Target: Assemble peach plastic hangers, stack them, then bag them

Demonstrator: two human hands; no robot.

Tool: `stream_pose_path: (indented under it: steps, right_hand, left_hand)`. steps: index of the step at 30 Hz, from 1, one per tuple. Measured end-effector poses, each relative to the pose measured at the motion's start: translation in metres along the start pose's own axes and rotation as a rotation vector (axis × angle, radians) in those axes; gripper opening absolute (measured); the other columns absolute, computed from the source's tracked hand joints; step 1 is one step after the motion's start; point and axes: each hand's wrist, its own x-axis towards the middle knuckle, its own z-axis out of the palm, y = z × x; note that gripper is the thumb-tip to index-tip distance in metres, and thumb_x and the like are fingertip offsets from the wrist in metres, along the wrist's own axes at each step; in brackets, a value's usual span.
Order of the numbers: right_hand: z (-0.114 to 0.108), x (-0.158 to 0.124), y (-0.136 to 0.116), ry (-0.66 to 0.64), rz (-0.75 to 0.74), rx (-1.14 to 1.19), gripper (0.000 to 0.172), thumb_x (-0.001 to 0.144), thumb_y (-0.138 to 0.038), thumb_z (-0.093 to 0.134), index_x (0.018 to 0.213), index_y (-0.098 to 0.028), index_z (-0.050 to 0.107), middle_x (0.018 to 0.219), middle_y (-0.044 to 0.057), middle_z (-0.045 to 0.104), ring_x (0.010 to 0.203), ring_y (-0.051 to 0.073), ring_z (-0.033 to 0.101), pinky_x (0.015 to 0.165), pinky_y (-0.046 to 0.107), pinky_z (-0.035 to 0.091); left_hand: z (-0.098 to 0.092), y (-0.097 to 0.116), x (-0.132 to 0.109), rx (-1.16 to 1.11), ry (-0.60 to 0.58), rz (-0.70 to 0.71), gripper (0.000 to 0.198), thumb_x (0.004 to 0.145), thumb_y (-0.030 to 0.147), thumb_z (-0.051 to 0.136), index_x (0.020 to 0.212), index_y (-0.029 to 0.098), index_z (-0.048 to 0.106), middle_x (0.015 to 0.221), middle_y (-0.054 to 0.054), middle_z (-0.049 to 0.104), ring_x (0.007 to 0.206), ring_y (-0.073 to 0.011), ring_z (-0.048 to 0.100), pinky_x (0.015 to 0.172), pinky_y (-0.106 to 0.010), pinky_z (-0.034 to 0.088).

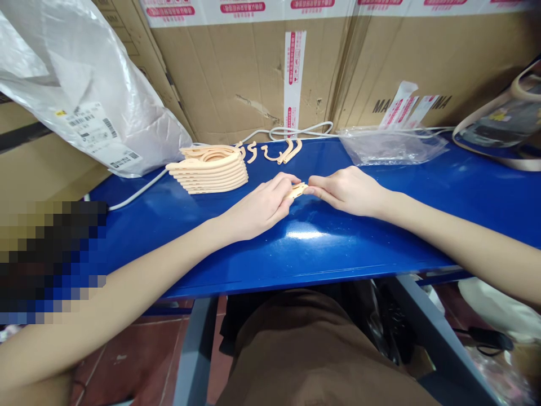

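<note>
Over the middle of the blue table (313,254), my left hand (268,203) and my right hand (350,189) pinch a small cream plastic piece (298,190) from both sides. It looks like a folding hanger part, and my fingers hide much of it. To the left of my left hand lies a neat stack of beige folding hangers (211,173). Beyond my hands are loose hanger hooks (252,152), another curved hook piece (270,155) and a pair of curved hanger arms (291,151).
Large cardboard boxes (236,73) stand along the table's back edge. A white plastic bag (105,101) leans at the left. A clear plastic bag (393,148) and a white cable (300,132) lie at the back. A clear water container (502,124) with a beige strap is at the right.
</note>
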Motion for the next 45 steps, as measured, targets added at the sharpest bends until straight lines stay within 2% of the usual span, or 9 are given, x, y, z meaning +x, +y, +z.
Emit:
stream_pose_path:
  steps: [9, 16, 23, 29, 34, 40, 43, 45]
  right_hand:
    - [0.000, -0.002, 0.002, 0.061, -0.089, -0.117, 0.071, 0.099, -0.058, 0.003, 0.086, -0.019, 0.061, 0.064, 0.004, 0.061, 0.049, 0.015, 0.047, 0.050, 0.029, 0.020]
    - [-0.001, -0.003, 0.001, 0.070, -0.102, -0.150, 0.069, 0.100, -0.056, 0.005, 0.087, -0.019, 0.062, 0.067, 0.005, 0.065, 0.050, 0.016, 0.050, 0.050, 0.030, 0.020]
    - [-0.003, -0.004, -0.001, 0.091, -0.118, -0.178, 0.065, 0.101, -0.054, 0.009, 0.084, -0.019, 0.061, 0.066, 0.004, 0.064, 0.049, 0.015, 0.049, 0.051, 0.030, 0.018]
    - [-0.002, -0.005, -0.001, 0.088, -0.147, -0.191, 0.064, 0.101, -0.053, 0.011, 0.084, -0.019, 0.062, 0.069, 0.004, 0.066, 0.049, 0.014, 0.046, 0.051, 0.030, 0.018]
    - [0.001, -0.004, 0.000, 0.073, -0.179, -0.175, 0.058, 0.101, -0.051, 0.019, 0.084, -0.019, 0.064, 0.071, 0.003, 0.067, 0.048, 0.012, 0.045, 0.052, 0.030, 0.019]
    - [0.007, -0.003, 0.001, 0.097, -0.197, -0.094, 0.059, 0.101, -0.052, 0.019, 0.082, -0.019, 0.065, 0.072, 0.004, 0.067, 0.050, 0.013, 0.047, 0.052, 0.030, 0.021]
    - [0.006, -0.002, 0.001, 0.107, -0.196, -0.006, 0.056, 0.099, -0.052, 0.024, 0.076, -0.018, 0.063, 0.065, 0.002, 0.062, 0.050, 0.012, 0.044, 0.053, 0.029, 0.022]
    - [0.003, -0.001, 0.002, 0.076, -0.174, 0.099, 0.053, 0.098, -0.054, 0.032, 0.072, -0.018, 0.061, 0.060, 0.000, 0.056, 0.050, 0.011, 0.042, 0.054, 0.028, 0.023]
  left_hand:
    - [-0.003, 0.001, 0.001, -0.063, -0.033, 0.009, 0.020, 0.102, 0.026, 0.031, 0.102, 0.017, 0.048, 0.131, -0.014, 0.051, 0.112, -0.0214, 0.056, 0.100, -0.038, 0.046]
    - [-0.007, 0.003, 0.000, -0.113, -0.068, -0.010, 0.020, 0.103, 0.027, 0.031, 0.100, 0.018, 0.049, 0.131, -0.012, 0.051, 0.112, -0.0203, 0.056, 0.101, -0.037, 0.044]
    - [-0.009, 0.000, -0.002, -0.180, -0.093, 0.000, 0.020, 0.103, 0.027, 0.031, 0.103, 0.019, 0.049, 0.127, -0.008, 0.052, 0.101, -0.0167, 0.057, 0.091, -0.030, 0.045]
    - [-0.011, 0.000, -0.002, -0.156, -0.119, 0.008, 0.019, 0.103, 0.026, 0.032, 0.107, 0.018, 0.049, 0.122, -0.008, 0.054, 0.097, -0.0160, 0.058, 0.090, -0.029, 0.046]
    - [-0.011, -0.001, 0.000, -0.092, -0.139, 0.041, 0.023, 0.102, 0.025, 0.031, 0.111, 0.018, 0.051, 0.124, -0.009, 0.053, 0.106, -0.0187, 0.058, 0.096, -0.033, 0.046]
    - [-0.010, -0.003, 0.001, -0.038, -0.148, 0.071, 0.026, 0.101, 0.024, 0.030, 0.113, 0.017, 0.052, 0.125, -0.011, 0.053, 0.113, -0.0212, 0.055, 0.100, -0.036, 0.045]
    - [-0.009, -0.003, 0.000, -0.038, -0.150, 0.063, 0.025, 0.102, 0.025, 0.031, 0.112, 0.016, 0.051, 0.124, -0.011, 0.053, 0.111, -0.0210, 0.055, 0.099, -0.036, 0.044]
    - [-0.009, -0.004, 0.000, -0.056, -0.141, 0.049, 0.022, 0.102, 0.027, 0.032, 0.103, 0.017, 0.052, 0.121, -0.011, 0.055, 0.107, -0.0204, 0.056, 0.096, -0.035, 0.045]
